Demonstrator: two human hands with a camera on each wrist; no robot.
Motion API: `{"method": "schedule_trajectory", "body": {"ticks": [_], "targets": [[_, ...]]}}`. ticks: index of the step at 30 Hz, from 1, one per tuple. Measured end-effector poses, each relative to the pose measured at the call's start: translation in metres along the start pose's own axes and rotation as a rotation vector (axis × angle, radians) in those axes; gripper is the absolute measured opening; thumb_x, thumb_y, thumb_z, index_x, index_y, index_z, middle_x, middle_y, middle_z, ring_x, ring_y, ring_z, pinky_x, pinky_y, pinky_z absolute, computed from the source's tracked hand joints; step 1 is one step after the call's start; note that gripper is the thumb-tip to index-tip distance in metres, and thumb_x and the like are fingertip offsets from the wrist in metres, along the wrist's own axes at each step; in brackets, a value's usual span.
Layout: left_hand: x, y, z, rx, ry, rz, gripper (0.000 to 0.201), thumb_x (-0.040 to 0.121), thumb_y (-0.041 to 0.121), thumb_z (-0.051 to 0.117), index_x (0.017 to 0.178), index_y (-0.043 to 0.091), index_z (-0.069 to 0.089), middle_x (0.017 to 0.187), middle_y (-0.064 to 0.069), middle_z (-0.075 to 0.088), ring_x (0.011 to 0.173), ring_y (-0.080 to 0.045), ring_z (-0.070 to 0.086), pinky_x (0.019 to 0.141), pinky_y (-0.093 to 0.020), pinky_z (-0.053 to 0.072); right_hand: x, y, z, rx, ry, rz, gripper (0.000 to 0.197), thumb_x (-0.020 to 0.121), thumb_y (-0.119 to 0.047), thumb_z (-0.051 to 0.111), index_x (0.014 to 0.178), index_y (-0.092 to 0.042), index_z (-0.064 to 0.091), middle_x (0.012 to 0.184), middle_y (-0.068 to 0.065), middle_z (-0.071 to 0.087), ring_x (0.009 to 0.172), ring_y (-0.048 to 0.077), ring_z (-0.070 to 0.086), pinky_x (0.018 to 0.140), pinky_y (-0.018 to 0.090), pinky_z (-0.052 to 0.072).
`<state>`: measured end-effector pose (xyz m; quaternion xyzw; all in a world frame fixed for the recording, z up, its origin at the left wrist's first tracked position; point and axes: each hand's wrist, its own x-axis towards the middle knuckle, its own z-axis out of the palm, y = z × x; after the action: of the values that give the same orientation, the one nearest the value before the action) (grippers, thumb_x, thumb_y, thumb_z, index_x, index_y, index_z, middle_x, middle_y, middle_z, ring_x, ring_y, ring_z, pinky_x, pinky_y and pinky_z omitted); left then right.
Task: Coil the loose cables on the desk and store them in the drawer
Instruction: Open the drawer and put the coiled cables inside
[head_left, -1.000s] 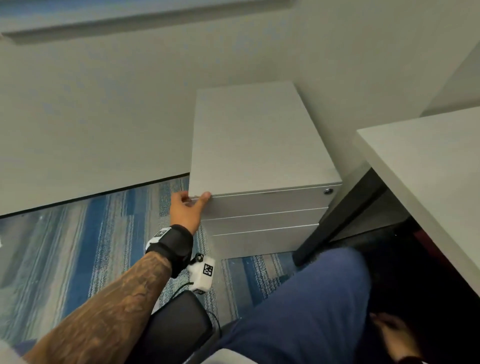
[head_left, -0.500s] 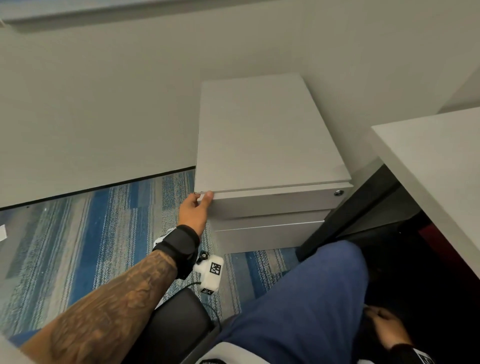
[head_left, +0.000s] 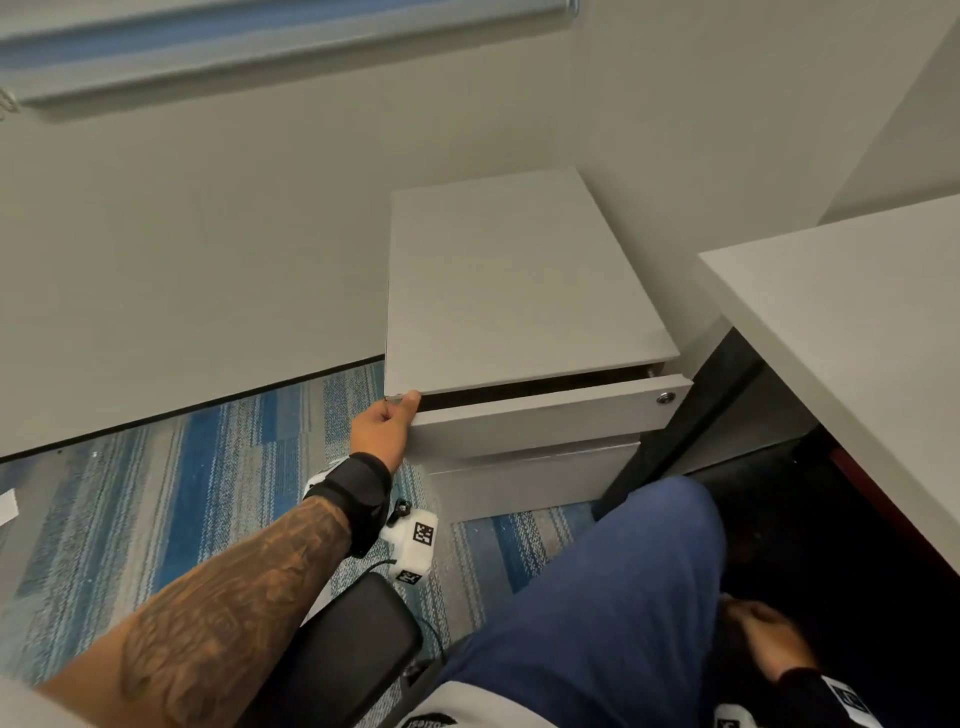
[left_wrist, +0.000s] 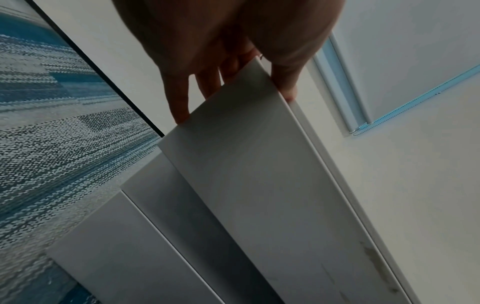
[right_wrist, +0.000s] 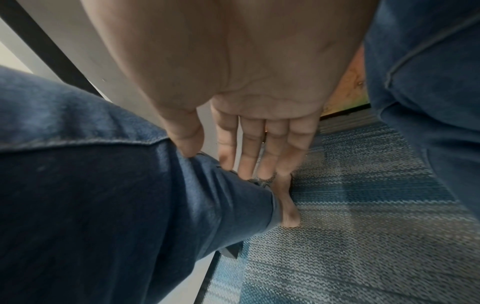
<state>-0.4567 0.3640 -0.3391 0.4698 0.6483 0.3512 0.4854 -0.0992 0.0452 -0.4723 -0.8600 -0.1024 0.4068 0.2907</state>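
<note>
A grey pedestal cabinet (head_left: 509, 280) stands on the carpet against the wall. Its top drawer (head_left: 545, 423) is pulled out a little, leaving a dark gap under the cabinet top. My left hand (head_left: 387, 426) grips the left end of that drawer front (left_wrist: 246, 164), fingers behind the edge and thumb on the other side. My right hand (head_left: 763, 642) rests low beside my right thigh under the desk; in the right wrist view its fingers (right_wrist: 259, 148) are straight and hold nothing. No cables are in view.
A white desk top (head_left: 852, 353) juts in at the right, with a black leg (head_left: 680, 431) next to the cabinet. Two lower drawers (head_left: 535, 483) are shut. A black chair armrest (head_left: 343, 654) lies under my left forearm. Blue striped carpet (head_left: 156, 509) covers the floor.
The top drawer has slid out from flush to partly open, pulled by my left hand. The right hand has stayed low by my thigh.
</note>
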Motion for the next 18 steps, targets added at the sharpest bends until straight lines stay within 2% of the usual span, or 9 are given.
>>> {"method": "schedule_trajectory", "body": {"ticks": [1, 2, 4, 5, 8, 12, 14, 16, 18], "targets": [[0.0, 0.001, -0.003, 0.072, -0.006, -0.007, 0.072, 0.069, 0.073, 0.065, 0.082, 0.002, 0.064, 0.084, -0.007, 0.063, 0.076, -0.022, 0.057, 0.084, -0.055, 0.056, -0.001, -0.002, 0.0, 0.008, -0.005, 0.007, 0.027, 0.097, -0.018, 0.061, 0.115, -0.001, 0.07, 0.129, 0.023, 0.062, 0.124, 0.035, 0.055, 0.096, 0.032, 0.036], [-0.004, 0.007, -0.007, 0.152, -0.035, -0.028, 0.071, 0.072, 0.073, 0.064, 0.081, 0.003, 0.065, 0.083, -0.011, 0.063, 0.076, -0.024, 0.058, 0.081, -0.054, 0.057, -0.004, -0.004, -0.001, 0.02, 0.0, 0.006, 0.021, 0.097, -0.02, 0.061, 0.108, -0.005, 0.071, 0.127, 0.023, 0.063, 0.121, 0.034, 0.057, 0.094, 0.032, 0.037], [-0.01, 0.022, -0.012, 0.35, -0.17, -0.08, 0.048, 0.087, 0.056, 0.066, 0.076, 0.009, 0.065, 0.084, -0.012, 0.066, 0.077, -0.026, 0.062, 0.081, -0.048, 0.058, -0.005, -0.003, -0.003, 0.054, -0.001, -0.01, 0.011, 0.096, -0.018, 0.063, 0.091, -0.01, 0.069, 0.119, 0.023, 0.067, 0.11, 0.032, 0.06, 0.097, 0.034, 0.041], [-0.014, 0.034, -0.014, 0.512, -0.282, -0.062, 0.04, 0.091, 0.047, 0.066, 0.073, 0.012, 0.066, 0.08, -0.008, 0.067, 0.075, -0.024, 0.061, 0.08, -0.042, 0.055, -0.004, -0.002, -0.004, 0.068, -0.003, -0.003, 0.01, 0.096, -0.016, 0.063, 0.09, -0.009, 0.068, 0.114, 0.021, 0.068, 0.105, 0.029, 0.06, 0.098, 0.036, 0.042], [-0.026, 0.075, 0.007, 0.908, -0.514, 0.141, 0.04, 0.092, 0.043, 0.065, 0.061, 0.018, 0.069, 0.068, 0.002, 0.069, 0.072, -0.017, 0.063, 0.078, -0.032, 0.049, -0.003, 0.008, -0.006, 0.074, -0.026, -0.016, 0.019, 0.098, -0.014, 0.058, 0.097, 0.0, 0.07, 0.112, 0.019, 0.066, 0.101, 0.026, 0.057, 0.095, 0.033, 0.041], [-0.071, 0.118, 0.099, 1.067, -0.771, 0.392, 0.035, 0.088, 0.049, 0.066, 0.07, 0.019, 0.067, 0.066, 0.005, 0.069, 0.066, -0.012, 0.062, 0.077, -0.032, 0.051, -0.014, 0.013, -0.018, -0.008, -0.043, -0.011, 0.025, 0.101, -0.007, 0.05, 0.093, 0.005, 0.071, 0.102, 0.023, 0.069, 0.089, 0.028, 0.058, 0.075, 0.03, 0.037], [-0.099, 0.12, 0.154, 1.064, -0.941, 0.489, 0.031, 0.085, 0.049, 0.07, 0.079, 0.018, 0.068, 0.07, 0.005, 0.068, 0.07, -0.013, 0.063, 0.079, -0.033, 0.053, -0.023, 0.019, -0.026, -0.007, -0.034, 0.022, 0.026, 0.101, -0.002, 0.047, 0.103, 0.011, 0.069, 0.113, 0.028, 0.066, 0.102, 0.033, 0.06, 0.08, 0.032, 0.038], [-0.125, 0.115, 0.201, 1.098, -1.066, 0.553, 0.029, 0.082, 0.046, 0.074, 0.084, 0.018, 0.069, 0.079, 0.005, 0.069, 0.079, -0.015, 0.065, 0.08, -0.033, 0.054, -0.031, 0.029, -0.037, -0.01, 0.0, 0.055, 0.028, 0.102, -0.003, 0.045, 0.113, 0.013, 0.065, 0.124, 0.03, 0.062, 0.115, 0.039, 0.058, 0.094, 0.036, 0.04], [-0.144, 0.109, 0.233, 1.247, -1.122, 0.644, 0.026, 0.081, 0.042, 0.075, 0.081, 0.019, 0.062, 0.077, 0.005, 0.064, 0.079, -0.02, 0.062, 0.071, -0.031, 0.052, -0.037, 0.042, -0.049, -0.018, 0.032, 0.092, 0.032, 0.104, -0.006, 0.042, 0.122, 0.014, 0.06, 0.132, 0.028, 0.058, 0.123, 0.041, 0.054, 0.103, 0.038, 0.039]]}}
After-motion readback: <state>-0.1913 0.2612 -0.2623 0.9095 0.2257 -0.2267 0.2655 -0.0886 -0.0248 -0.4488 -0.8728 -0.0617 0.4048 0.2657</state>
